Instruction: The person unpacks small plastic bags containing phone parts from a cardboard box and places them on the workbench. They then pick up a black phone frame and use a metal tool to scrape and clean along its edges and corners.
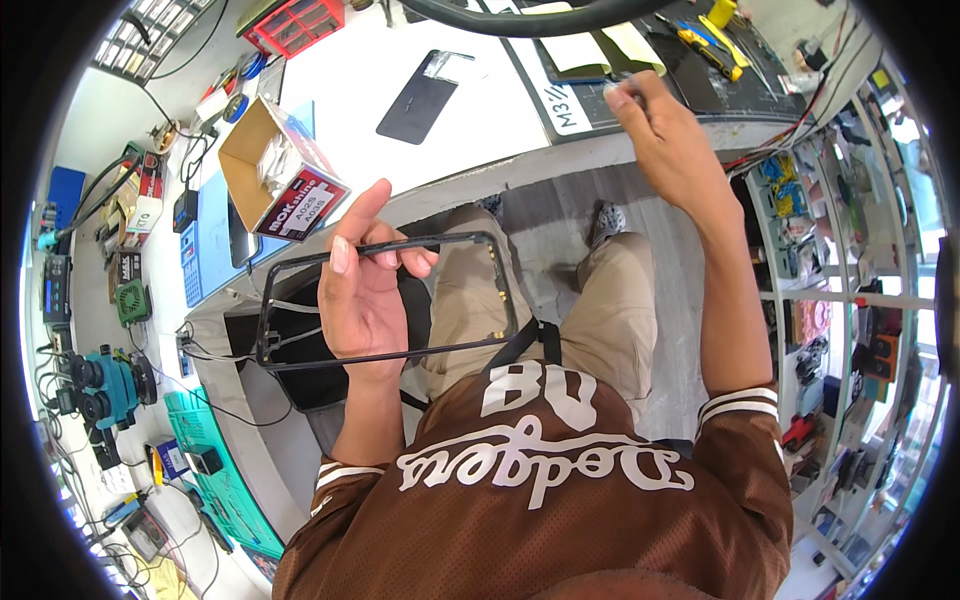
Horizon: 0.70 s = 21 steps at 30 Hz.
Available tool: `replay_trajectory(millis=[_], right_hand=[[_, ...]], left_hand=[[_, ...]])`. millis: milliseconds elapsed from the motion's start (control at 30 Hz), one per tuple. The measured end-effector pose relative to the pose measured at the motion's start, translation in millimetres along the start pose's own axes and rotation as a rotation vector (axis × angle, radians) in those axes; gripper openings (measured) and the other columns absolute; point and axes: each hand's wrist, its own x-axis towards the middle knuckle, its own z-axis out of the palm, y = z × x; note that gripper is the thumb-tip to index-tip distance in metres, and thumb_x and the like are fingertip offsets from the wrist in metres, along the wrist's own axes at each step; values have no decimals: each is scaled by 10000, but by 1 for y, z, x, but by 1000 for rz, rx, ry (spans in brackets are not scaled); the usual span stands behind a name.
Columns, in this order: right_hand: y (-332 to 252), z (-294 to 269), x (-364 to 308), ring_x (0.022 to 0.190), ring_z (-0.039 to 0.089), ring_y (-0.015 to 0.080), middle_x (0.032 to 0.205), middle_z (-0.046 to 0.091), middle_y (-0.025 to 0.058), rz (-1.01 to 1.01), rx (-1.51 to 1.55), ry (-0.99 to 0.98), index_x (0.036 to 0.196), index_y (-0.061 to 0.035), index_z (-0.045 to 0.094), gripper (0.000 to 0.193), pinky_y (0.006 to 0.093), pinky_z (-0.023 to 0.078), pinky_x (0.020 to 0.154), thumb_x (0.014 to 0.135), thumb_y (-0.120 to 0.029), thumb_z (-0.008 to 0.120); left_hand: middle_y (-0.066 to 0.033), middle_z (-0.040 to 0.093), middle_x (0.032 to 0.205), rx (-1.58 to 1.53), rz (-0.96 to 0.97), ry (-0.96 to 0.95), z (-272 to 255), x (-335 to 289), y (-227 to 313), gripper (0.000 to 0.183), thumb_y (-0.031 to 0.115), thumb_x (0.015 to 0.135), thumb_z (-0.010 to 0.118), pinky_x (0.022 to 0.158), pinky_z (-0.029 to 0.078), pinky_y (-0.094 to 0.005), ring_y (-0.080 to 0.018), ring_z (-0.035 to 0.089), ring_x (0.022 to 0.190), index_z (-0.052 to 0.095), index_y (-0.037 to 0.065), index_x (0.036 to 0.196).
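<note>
My left hand [362,300] holds up a thin black rectangular phone frame [506,285] over my lap, gripping its upper long edge between thumb and fingers. The frame is see-through in the middle, with small gold-coloured spots along its right side. At the right part of the bench, my right hand [668,135] is closed, thumb against the curled fingers. Something small and dark shows at those fingertips, too small to name. A dark phone-sized panel [420,105] with a clear shiny piece at its upper end lies on the white work surface [350,75].
An open cardboard box [255,165] stands at the bench's left corner, beside a phone [243,232] on a blue mat. Yellow-handled pliers [712,50] and an open notebook [575,50] lie at the far right. A teal microscope [108,390] stands left; shelves [850,300] line the right.
</note>
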Motion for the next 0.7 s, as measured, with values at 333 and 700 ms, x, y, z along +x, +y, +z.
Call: replay_trajectory(millis=[333, 700], right_hand=[[1, 86, 71, 1068, 626, 312, 1140, 650, 125, -706, -231, -260, 1196, -24, 695, 282, 420, 522, 931, 922, -34, 628], [-46, 148, 136, 1037, 645, 282, 1078, 715, 75, -983, -160, -295, 1069, -57, 770, 204, 393, 522, 938, 887, -139, 731]], left_hand=[[-42, 503, 925, 70, -117, 84, -14, -7, -12, 584, 346, 1108, 345, 847, 528, -376, -168, 596, 836, 485, -102, 1456], [-72, 485, 1035, 116, -204, 101, -26, 12, -18, 624, 449, 1070, 393, 849, 499, -350, -191, 570, 900, 604, -52, 1378]])
